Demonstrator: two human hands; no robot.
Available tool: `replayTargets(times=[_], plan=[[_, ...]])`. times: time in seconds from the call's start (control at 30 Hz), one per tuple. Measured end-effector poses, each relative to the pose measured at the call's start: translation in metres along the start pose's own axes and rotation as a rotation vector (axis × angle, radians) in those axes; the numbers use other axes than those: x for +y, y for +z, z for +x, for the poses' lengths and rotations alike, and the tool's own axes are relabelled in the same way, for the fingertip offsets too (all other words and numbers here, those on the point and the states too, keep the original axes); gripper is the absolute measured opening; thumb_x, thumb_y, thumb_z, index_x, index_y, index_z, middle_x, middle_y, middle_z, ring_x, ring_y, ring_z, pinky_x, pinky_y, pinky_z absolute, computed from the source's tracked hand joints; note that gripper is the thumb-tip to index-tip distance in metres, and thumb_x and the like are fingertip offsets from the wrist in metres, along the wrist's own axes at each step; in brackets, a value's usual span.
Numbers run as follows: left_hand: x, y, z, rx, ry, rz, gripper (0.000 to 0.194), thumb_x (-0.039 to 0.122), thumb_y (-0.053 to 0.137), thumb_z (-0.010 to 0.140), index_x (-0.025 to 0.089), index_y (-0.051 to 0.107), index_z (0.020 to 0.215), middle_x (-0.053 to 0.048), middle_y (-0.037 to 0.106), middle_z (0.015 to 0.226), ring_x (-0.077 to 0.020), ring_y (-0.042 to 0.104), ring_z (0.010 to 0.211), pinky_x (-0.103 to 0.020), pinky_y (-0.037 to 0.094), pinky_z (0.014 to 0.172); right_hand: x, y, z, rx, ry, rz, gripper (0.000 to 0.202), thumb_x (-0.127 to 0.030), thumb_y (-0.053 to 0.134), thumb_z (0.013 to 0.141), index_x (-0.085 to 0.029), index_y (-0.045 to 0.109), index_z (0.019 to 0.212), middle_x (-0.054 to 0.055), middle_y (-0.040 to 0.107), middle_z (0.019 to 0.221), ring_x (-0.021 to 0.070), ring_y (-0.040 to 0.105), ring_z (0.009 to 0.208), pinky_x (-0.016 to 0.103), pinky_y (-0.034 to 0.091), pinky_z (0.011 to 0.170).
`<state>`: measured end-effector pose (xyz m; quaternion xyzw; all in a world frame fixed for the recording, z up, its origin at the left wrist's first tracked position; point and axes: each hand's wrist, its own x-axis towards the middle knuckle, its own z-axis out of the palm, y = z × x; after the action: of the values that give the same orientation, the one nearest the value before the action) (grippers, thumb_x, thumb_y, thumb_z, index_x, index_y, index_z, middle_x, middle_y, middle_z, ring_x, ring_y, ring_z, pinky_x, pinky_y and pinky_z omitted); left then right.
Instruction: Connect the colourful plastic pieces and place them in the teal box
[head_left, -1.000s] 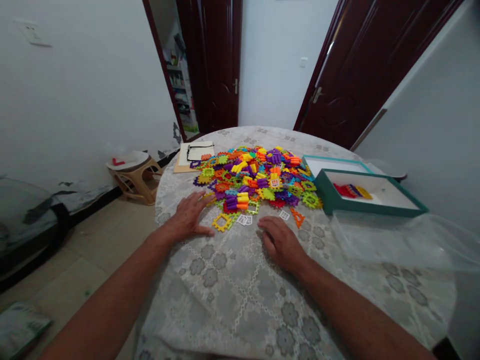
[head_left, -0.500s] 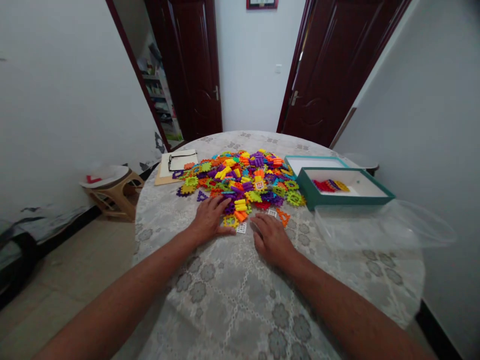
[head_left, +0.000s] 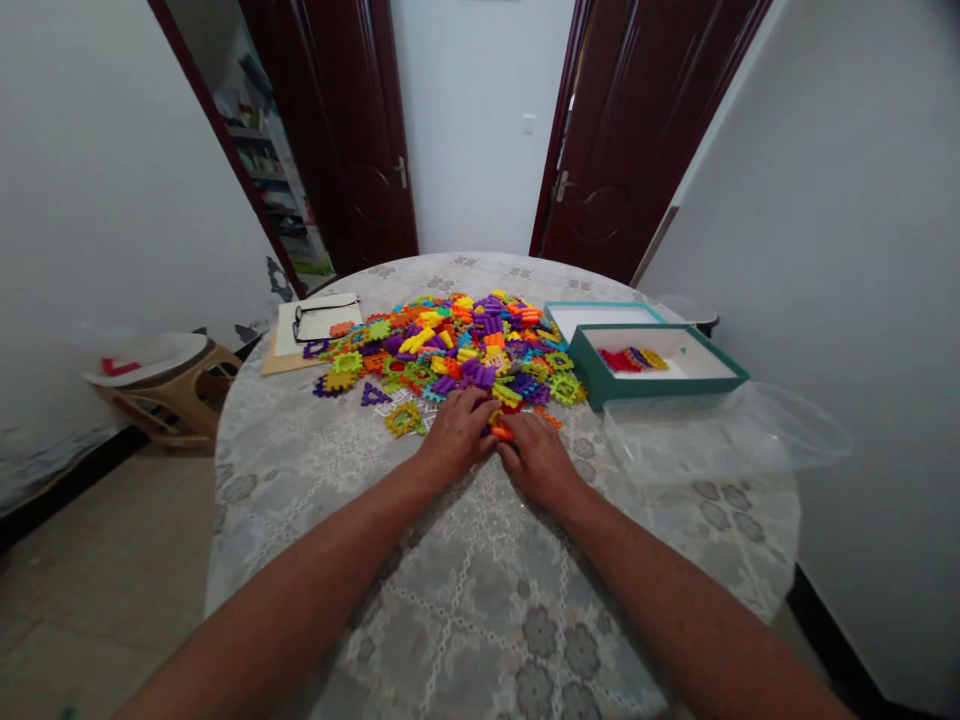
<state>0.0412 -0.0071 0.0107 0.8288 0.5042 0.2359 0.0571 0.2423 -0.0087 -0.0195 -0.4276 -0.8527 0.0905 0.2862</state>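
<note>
My left hand point(head_left: 459, 432) and right hand point(head_left: 538, 462) lay palm-down, fingers loosely spread, side by side at frame center, touching the near edge of the block pile point(head_left: 457, 350). An orange piece point(head_left: 502, 433) sat between them on the tabletop point(head_left: 465, 600); grip unclear.

Hands point(head_left: 499, 445) meet over orange piece point(head_left: 503, 433), grip unclear.

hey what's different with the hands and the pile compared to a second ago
Both hands closed in: the left hand and right hand, apart before, now meet at the near edge of the plastic building pieces, over an orange piece. The green box stayed put.
</note>
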Motion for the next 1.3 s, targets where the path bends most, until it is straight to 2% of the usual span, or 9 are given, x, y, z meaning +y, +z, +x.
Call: replayTargets(times=[0.27, 0.4, 0.53, 0.67, 0.8, 0.97, 1.13, 1.23, 1.3], plan=[[-0.037, -0.027, -0.015, -0.066, 0.043, -0.077, 0.047, 0.03, 0.08, 0.089, 0.02, 0.068, 0.134, -0.014, 0.063, 0.137, -0.0314, 0.056, 0.131, -0.052, 0.043, 0.116, 0.002, -0.006, 0.005, 0.034, 0.004, -0.02, 0.021, -0.017, 0.055, 0.092, -0.018, 0.068, 0.109, 0.013, 0.067, 0.103, 0.0285, 0.061, 0.101, 0.041, 0.051, 0.092], [-0.048, -0.029, -0.012, 0.033, 0.092, -0.182, 0.036, 0.017, 0.066, 0.093, 0.02, 0.07, 0.128, -0.012, 0.067, 0.125, -0.0274, 0.061, 0.122, -0.047, 0.05, 0.109, -0.001, -0.008, 0.005, 0.081, -0.003, 0.055, 0.02, -0.016, 0.055, 0.089, -0.019, 0.064, 0.106, 0.011, 0.064, 0.1, 0.0269, 0.06, 0.098, 0.039, 0.051, 0.088], [-0.043, -0.025, -0.01, 0.172, 0.139, -0.22, 0.035, 0.009, 0.06, 0.092, 0.021, 0.07, 0.123, -0.011, 0.068, 0.12, -0.0261, 0.064, 0.116, -0.048, 0.054, 0.106, -0.009, -0.013, 0.005, 0.081, -0.081, 0.213, 0.022, -0.013, 0.054, 0.086, -0.021, 0.061, 0.106, 0.01, 0.064, 0.103, 0.0264, 0.061, 0.103, 0.04, 0.052, 0.092], [-0.031, -0.03, -0.012, 0.204, 0.142, -0.302, 0.041, 0.007, 0.06, 0.091, 0.023, 0.068, 0.128, -0.01, 0.065, 0.13, -0.0245, 0.063, 0.124, -0.046, 0.054, 0.11, -0.016, -0.015, 0.004, 0.056, -0.092, 0.294, 0.029, -0.012, 0.055, 0.087, -0.021, 0.06, 0.115, 0.012, 0.067, 0.116, 0.027, 0.063, 0.112, 0.042, 0.052, 0.101], [-0.025, -0.034, -0.014, 0.141, 0.112, -0.349, 0.055, 0.002, 0.06, 0.086, 0.024, 0.064, 0.136, -0.01, 0.065, 0.137, -0.0238, 0.061, 0.132, -0.046, 0.05, 0.115, -0.018, -0.012, 0.003, -0.023, -0.093, 0.239, 0.03, -0.014, 0.057, 0.09, -0.022, 0.059, 0.119, 0.01, 0.069, 0.113, 0.0261, 0.066, 0.105, 0.04, 0.054, 0.096], [-0.027, -0.028, -0.015, 0.018, 0.047, -0.337, 0.053, 0.007, 0.064, 0.088, 0.025, 0.064, 0.137, -0.009, 0.068, 0.133, -0.0238, 0.064, 0.128, -0.042, 0.052, 0.111, -0.02, -0.011, 0.002, -0.09, -0.128, 0.121, 0.02, -0.017, 0.06, 0.092, -0.022, 0.058, 0.112, 0.012, 0.065, 0.114, 0.0276, 0.064, 0.106, 0.042, 0.055, 0.095], [-0.024, -0.025, -0.016, -0.036, -0.014, -0.381, 0.053, 0.019, 0.073, 0.09, 0.026, 0.063, 0.141, -0.009, 0.073, 0.127, -0.0239, 0.07, 0.114, -0.04, 0.056, 0.101, -0.026, -0.011, -0.002, -0.082, -0.097, 0.0, 0.054, -0.019, 0.06, 0.094, -0.019, 0.046, 0.146, 0.018, 0.059, 0.131, 0.0327, 0.059, 0.12, 0.05, 0.055, 0.101], [-0.02, -0.028, -0.016, -0.07, -0.039, -0.444, 0.052, 0.026, 0.076, 0.091, 0.025, 0.063, 0.141, -0.009, 0.076, 0.119, -0.0229, 0.072, 0.102, -0.038, 0.057, 0.091, -0.029, -0.01, -0.005, -0.096, -0.004, -0.064, 0.051, -0.019, 0.06, 0.091, -0.019, 0.05, 0.141, 0.015, 0.058, 0.12, 0.0319, 0.062, 0.109, 0.049, 0.059, 0.093], [-0.019, -0.03, -0.016, -0.081, -0.036, -0.459, 0.048, 0.03, 0.076, 0.091, 0.025, 0.064, 0.138, -0.008, 0.077, 0.117, -0.0224, 0.072, 0.099, -0.037, 0.057, 0.088, -0.028, -0.01, -0.006, -0.073, 0.029, -0.055, 0.044, -0.017, 0.06, 0.09, -0.021, 0.054, 0.134, 0.015, 0.056, 0.122, 0.0304, 0.063, 0.107, 0.046, 0.06, 0.09]])
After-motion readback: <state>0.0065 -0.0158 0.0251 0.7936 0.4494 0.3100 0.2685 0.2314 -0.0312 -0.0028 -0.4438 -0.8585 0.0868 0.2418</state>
